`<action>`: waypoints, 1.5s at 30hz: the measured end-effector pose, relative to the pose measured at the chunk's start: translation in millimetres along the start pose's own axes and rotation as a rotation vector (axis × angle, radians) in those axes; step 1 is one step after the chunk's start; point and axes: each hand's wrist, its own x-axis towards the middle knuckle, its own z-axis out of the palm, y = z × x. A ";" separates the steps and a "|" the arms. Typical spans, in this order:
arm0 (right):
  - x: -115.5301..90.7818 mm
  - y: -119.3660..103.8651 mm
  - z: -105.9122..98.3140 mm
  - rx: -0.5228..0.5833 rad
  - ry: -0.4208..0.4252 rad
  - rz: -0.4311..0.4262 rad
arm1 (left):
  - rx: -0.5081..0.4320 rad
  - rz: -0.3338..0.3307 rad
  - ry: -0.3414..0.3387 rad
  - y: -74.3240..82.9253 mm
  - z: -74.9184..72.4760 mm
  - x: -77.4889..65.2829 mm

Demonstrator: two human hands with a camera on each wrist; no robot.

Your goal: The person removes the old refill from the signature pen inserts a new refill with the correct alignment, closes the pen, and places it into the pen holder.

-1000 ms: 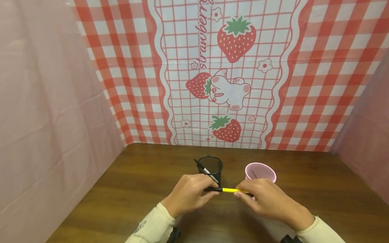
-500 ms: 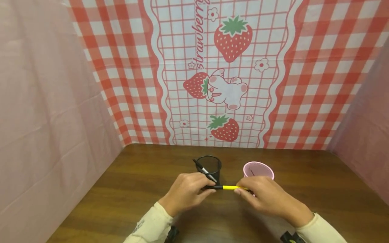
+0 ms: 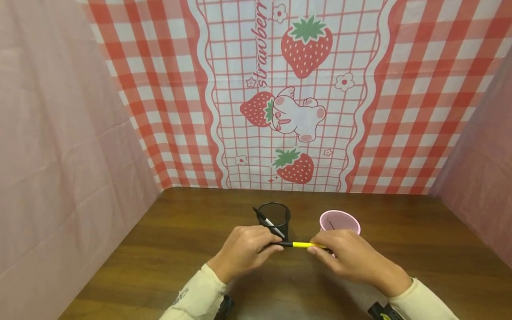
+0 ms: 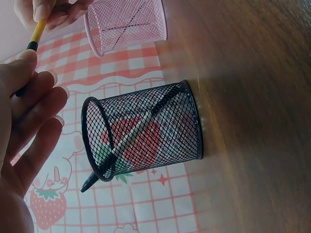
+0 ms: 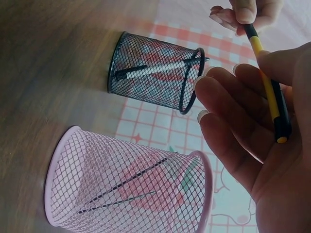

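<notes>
Above the brown desk (image 3: 160, 249), you are holding a yellow-and-black pen (image 3: 301, 244) level between your left hand (image 3: 244, 249) and right hand (image 3: 352, 255). Your left grip is pinching the black end, your right grip the yellow barrel, each leaving only the pen's own thickness between thumb and fingers. Beyond your left knuckles the black cup (image 4: 155, 141) is standing upright, a white pen (image 3: 274, 228) leaning inside; just beyond your right, the pink cup (image 5: 131, 167) is holding thin dark sticks (image 5: 129, 180). You are likely running three risks. If you are pulling too sharply, the pen could be jerking free and dropping to the desk. If you are pressing unevenly, the barrel could be rolling out of the pinch. If you are reaching forward, your knuckles could be tipping a cup.
</notes>
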 end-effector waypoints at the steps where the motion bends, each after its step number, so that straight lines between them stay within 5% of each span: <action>1: 0.4 0.1 -0.4 -0.001 0.002 -0.002 | 0.000 -0.002 -0.002 -0.4 -0.1 0.1; 45: -1.2 4.2 -2.6 0.004 0.052 -0.042 | 0.051 -0.036 -0.032 -0.8 -0.5 -2.5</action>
